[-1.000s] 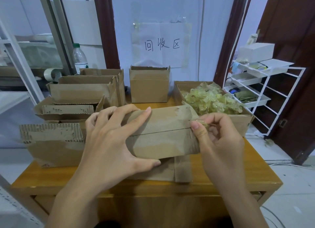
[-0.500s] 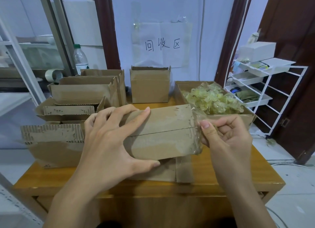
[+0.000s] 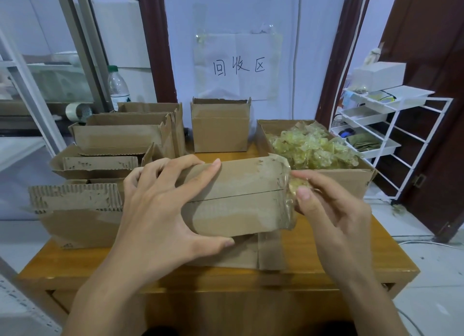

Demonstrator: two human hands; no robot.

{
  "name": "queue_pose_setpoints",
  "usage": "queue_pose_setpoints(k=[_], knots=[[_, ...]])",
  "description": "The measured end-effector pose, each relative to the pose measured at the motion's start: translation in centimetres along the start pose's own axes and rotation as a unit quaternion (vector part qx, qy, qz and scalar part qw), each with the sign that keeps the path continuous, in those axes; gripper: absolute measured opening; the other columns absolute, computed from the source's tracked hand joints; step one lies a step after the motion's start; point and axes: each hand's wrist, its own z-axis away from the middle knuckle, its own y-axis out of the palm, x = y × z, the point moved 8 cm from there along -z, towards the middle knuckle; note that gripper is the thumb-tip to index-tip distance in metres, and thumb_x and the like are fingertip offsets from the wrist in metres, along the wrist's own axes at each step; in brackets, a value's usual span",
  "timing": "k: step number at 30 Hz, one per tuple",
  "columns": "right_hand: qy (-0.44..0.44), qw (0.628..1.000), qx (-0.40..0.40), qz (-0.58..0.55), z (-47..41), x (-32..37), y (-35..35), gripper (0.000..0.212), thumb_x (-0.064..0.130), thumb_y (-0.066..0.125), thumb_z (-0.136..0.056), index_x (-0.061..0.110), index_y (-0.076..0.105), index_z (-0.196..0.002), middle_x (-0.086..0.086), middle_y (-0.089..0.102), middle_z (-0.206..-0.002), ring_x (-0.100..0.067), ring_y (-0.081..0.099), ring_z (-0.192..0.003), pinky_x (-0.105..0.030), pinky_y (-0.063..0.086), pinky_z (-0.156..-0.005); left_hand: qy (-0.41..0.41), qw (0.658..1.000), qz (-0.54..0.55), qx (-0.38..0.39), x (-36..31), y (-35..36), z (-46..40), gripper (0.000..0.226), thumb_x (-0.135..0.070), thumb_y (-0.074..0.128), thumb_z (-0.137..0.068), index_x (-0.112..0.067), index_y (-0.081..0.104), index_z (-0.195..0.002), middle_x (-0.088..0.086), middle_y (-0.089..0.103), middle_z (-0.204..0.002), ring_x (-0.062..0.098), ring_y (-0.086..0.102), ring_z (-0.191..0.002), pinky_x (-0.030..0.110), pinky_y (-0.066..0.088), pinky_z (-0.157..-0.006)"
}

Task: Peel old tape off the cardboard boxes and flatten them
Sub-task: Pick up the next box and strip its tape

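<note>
Wooden worktop (image 3: 339, 265) holds cardboard boxes; left hand (image 3: 160, 210) grasps the near box (image 3: 238, 197) at centre; right hand (image 3: 331, 210) pinches clear tape (image 3: 288, 200) at its right end.

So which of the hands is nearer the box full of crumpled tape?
The right hand. It pinches tape at the held box's right end, just in front of the box of crumpled tape. The left hand grips the held box's left part, farther away.
</note>
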Motion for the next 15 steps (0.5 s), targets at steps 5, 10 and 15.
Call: queue_pose_setpoints(k=[5, 10, 15], knots=[[0.006, 0.997, 0.075, -0.020, 0.4, 0.0, 0.6, 0.042, 0.013, 0.064, -0.100, 0.022, 0.063, -0.141, 0.018, 0.070, -0.084, 0.005, 0.061, -0.077, -0.009, 0.049, -0.076, -0.009, 1.000, 0.007, -0.001, 0.3, 0.0, -0.1, 0.103, -0.090, 0.058, -0.064, -0.043, 0.044, -0.154, -0.013, 0.048, -0.147, 0.022, 0.039, -0.136, 0.050, 0.025, -0.111], [-0.002, 0.999, 0.033, -0.042, -0.1, 0.4, 1.0, 0.034, 0.020, 0.080, -0.082, 0.018, 0.069, -0.114, 0.013, 0.077, -0.111, -0.009, 0.074, -0.105, -0.024, 0.061, -0.087, -0.006, 1.000, -0.006, 0.001, -0.1, 0.1, -0.2, 0.103, -0.090, 0.059, -0.063, -0.042, 0.047, -0.153, -0.013, 0.049, -0.145, 0.022, 0.039, -0.135, 0.046, 0.023, -0.110], [0.019, 0.998, -0.030, -0.051, -0.8, -0.1, 0.5, 0.025, 0.014, 0.089, -0.076, 0.011, 0.068, -0.090, 0.003, 0.077, -0.090, -0.013, 0.076, -0.084, -0.020, 0.060, -0.072, -0.007, 1.000, -0.005, 0.003, -0.1, 0.0, -0.1, 0.104, -0.089, 0.060, -0.061, -0.042, 0.048, -0.153, -0.014, 0.049, -0.145, 0.020, 0.038, -0.135, 0.042, 0.020, -0.110]])
